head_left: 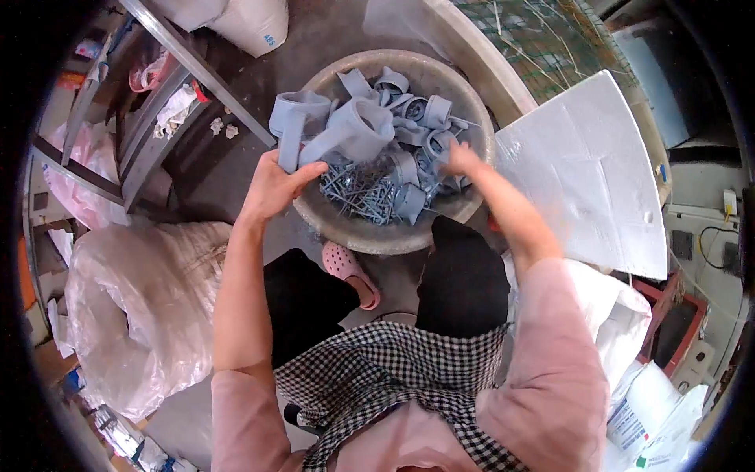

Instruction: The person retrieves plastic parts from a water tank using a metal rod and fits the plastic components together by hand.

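Note:
My left hand is closed on the strap-like ends of grey plastic ring-shaped parts, holding them over the left side of a round tub. At least two such parts are in it, their rings pointing away from me. More grey plastic parts lie heaped at the tub's back and right. Beside them is a pile of thin grey sprue-like sticks. My right hand, blurred by motion, is at the tub's right side against a grey ring part; its grip cannot be made out.
A white sheet leans right of the tub, near green netting. On the left stand a metal frame and a large clear plastic bag. A white sack marked ABS is behind. My pink clog is close to the tub.

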Tool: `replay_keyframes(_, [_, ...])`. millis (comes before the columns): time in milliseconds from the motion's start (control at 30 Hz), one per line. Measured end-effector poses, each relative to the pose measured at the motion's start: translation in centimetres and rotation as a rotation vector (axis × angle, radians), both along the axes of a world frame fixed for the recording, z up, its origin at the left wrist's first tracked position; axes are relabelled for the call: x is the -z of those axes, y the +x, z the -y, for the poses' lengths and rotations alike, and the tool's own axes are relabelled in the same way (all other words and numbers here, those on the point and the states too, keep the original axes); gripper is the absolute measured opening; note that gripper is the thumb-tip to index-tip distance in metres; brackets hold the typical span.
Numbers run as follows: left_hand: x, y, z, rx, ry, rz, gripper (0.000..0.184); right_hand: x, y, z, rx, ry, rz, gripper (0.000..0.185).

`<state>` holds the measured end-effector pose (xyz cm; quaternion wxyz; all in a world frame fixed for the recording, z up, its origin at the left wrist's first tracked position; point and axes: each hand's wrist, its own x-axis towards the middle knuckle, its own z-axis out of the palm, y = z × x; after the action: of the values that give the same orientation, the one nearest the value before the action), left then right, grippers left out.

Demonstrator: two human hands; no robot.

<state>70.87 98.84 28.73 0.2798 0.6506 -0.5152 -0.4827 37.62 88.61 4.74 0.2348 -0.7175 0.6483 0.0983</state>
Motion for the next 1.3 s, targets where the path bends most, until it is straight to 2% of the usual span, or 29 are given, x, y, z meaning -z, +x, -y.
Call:
replay_keyframes(33, [0.4, -0.1, 0.2, -0.021, 0.049, 0.061, 0.033, 1.2, -0.1, -0.6, -0.008, 0.005, 0.003, 0.068])
replay_keyframes(100, [0.7, -0.5, 0.6, -0.045, 0.035, 0.021, 0.031, 2.8, -0.6, -1.4, -0.042, -0.074, -0.072, 0.063])
replay_keyframes(167, [0.7, -0.7, 0.8, -0.06, 0.019, -0.013, 0.03, 1.3, -0.8, -0.6, -0.011, -0.096, -0.019, 0.06])
replay_keyframes(200, [0.7, -0.9, 0.9, -0.112, -0.021, -0.04, 0.028, -0.4, -1.0, 0.0, 0.025, -0.133, 0.027, 0.056])
replay_keyframes(233, [0.6, -1.0, 1.1, -0.169, -0.07, -0.072, 0.026, -2.3, -1.4, 0.5, 0.0, -0.244, 0.14, 0.045])
replay_keyframes(267, [0.6, -0.9, 1.4, -0.174, -0.084, -0.081, 0.026, -4.4, -1.8, 1.4, -0.008, -0.258, 0.133, 0.045])
replay_keyframes(333, [0.7, -0.6, 1.5, -0.278, -0.084, -0.202, 0.022, -9.0, -2.5, 2.9, -0.096, -0.093, 0.537, 0.038])
replay_keyframes(400, [1.3, -0.8, 1.6, -0.329, -0.096, -0.27, 0.024, -13.0, -2.4, 4.0, -0.146, 0.151, 0.733, 0.038])
replay_keyframes(467, [1.3, -2.0, 1.5, -0.418, -0.172, -0.42, 0.026, -16.6, -0.8, 3.3, -0.184, 0.245, 0.996, 0.041])
replay_keyframes(500, [1.2, -2.5, 1.6, -0.405, -0.171, -0.492, 0.03, -18.7, 0.2, 2.7, -0.193, 0.232, 0.992, 0.041])
replay_keyframes(567, [1.8, -1.8, 1.4, -0.339, -0.182, -0.484, 0.031, -22.3, 2.3, 1.4, -0.138, 0.37, 1.125, 0.042])
replay_keyframes(600, [1.9, -1.6, 1.3, -0.273, -0.177, -0.468, 0.032, -22.5, 2.9, 1.4, -0.149, 0.36, 1.121, 0.042])
replay_keyframes(667, [2.2, -0.8, 1.0, -0.231, -0.158, -0.463, 0.033, -22.1, 4.0, 1.9, 0.038, 0.517, 1.237, 0.042])
replay_keyframes(700, [1.0, -0.7, 0.4, -0.112, -0.113, -0.519, 0.03, -22.3, 4.2, 2.2, -0.025, 0.566, 1.266, 0.041])
replay_keyframes(733, [-0.3, -0.7, -0.4, 0.009, -0.065, -0.572, 0.027, -21.8, 4.3, 2.4, -0.034, 0.561, 1.264, 0.041])
replay_keyframes(800, [-1.7, -0.9, -1.4, -0.012, -0.038, -0.606, 0.024, -21.1, 4.7, 2.2, -0.101, 0.671, 1.281, 0.042])
replay_keyframes(867, [-1.8, -0.7, -1.8, -0.035, -0.124, -0.627, 0.022, -21.7, 4.5, 1.4, -0.084, 0.709, 1.234, 0.046])
replay_keyframes(933, [-2.4, -0.9, -2.1, -0.053, -0.133, -0.638, 0.021, -21.9, 3.9, 1.0, 0.026, 0.77, 1.203, 0.051])
replay_keyframes(967, [-2.4, -1.0, -2.2, -0.068, -0.136, -0.649, 0.021, -21.8, 3.6, 1.3, -0.154, 0.823, 1.23, 0.053])
replay_keyframes(1000, [-2.5, -1.1, -2.2, -0.083, -0.139, -0.661, 0.022, -22.1, 3.8, 1.1, -0.157, 0.823, 1.226, 0.053])
replay_keyframes(1067, [-2.9, -0.7, -2.2, -0.085, -0.124, -0.607, 0.022, -22.7, 4.3, 0.7, -0.268, 0.741, 1.21, 0.051])
replay_keyframes(1133, [-2.6, -0.1, -2.1, -0.003, -0.153, -0.474, 0.036, -22.1, 4.5, 1.1, -0.248, 0.708, 1.189, 0.05])
replay_keyframes(1167, [-2.4, 0.0, -2.1, -0.003, -0.151, -0.475, 0.036, -21.8, 4.4, 1.2, -0.227, 0.673, 1.17, 0.048])
replay_keyframes(1200, [-2.5, 0.0, -2.1, 0.019, -0.182, -0.324, 0.041, -22.1, 4.7, 0.9, -0.223, 0.674, 1.17, 0.048])
replay_keyframes(1233, [-2.7, -0.1, -2.1, 0.042, -0.214, -0.172, 0.046, -22.3, 5.0, 0.7, -0.262, 0.543, 1.116, 0.045])
replay_keyframes(1267, [-2.8, -0.2, -2.1, 0.043, -0.212, -0.173, 0.046, -22.6, 5.5, 0.5, -0.301, 0.413, 1.059, 0.042])
replay_keyframes(1300, [-3.0, -0.3, -2.1, 0.055, -0.254, -0.153, 0.049, -22.7, 5.8, 0.5, -0.299, 0.415, 1.058, 0.042])
